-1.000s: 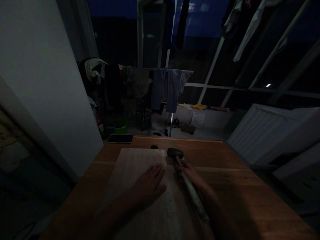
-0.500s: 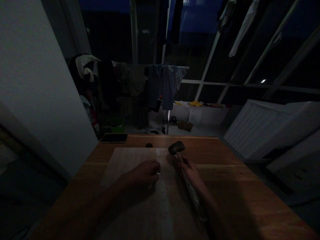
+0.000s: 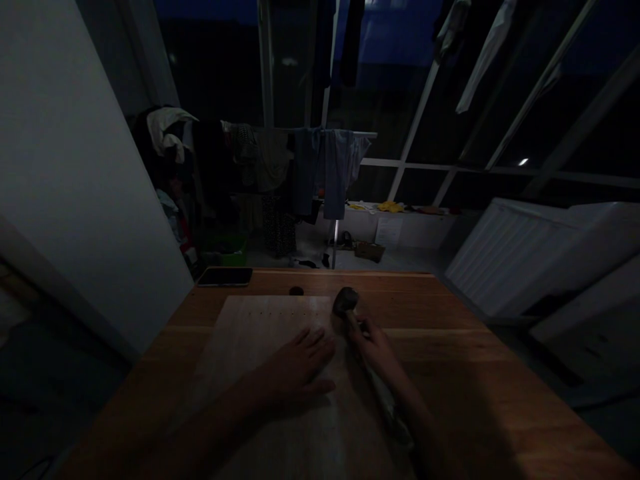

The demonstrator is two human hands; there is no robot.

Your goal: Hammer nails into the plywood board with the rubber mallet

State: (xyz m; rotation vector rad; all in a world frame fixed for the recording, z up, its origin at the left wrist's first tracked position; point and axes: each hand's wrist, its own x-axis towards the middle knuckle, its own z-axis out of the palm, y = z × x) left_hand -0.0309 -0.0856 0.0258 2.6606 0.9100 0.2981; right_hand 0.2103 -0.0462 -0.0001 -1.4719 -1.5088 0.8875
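A pale wooden board [image 3: 250,333] lies on a brown wooden table [image 3: 450,360] in dim light. My left hand [image 3: 300,363] rests flat on the board with its fingers stretched out. My right hand [image 3: 373,347] is closed round the handle of a hammer [image 3: 346,301], close under its dark head. The head sits low over the board's far right corner. The handle runs back along my forearm. A row of tiny dots shows near the board's far edge.
A dark phone [image 3: 225,276] lies at the table's far left corner. A small dark round thing [image 3: 297,291] sits just beyond the board. A white wall [image 3: 75,167] stands at the left. Clothes hang on a rack [image 3: 310,167] behind the table.
My left hand, curled in a pinch half a second ago, has spread flat on the board again. The hammer head has dropped and shifted slightly left.
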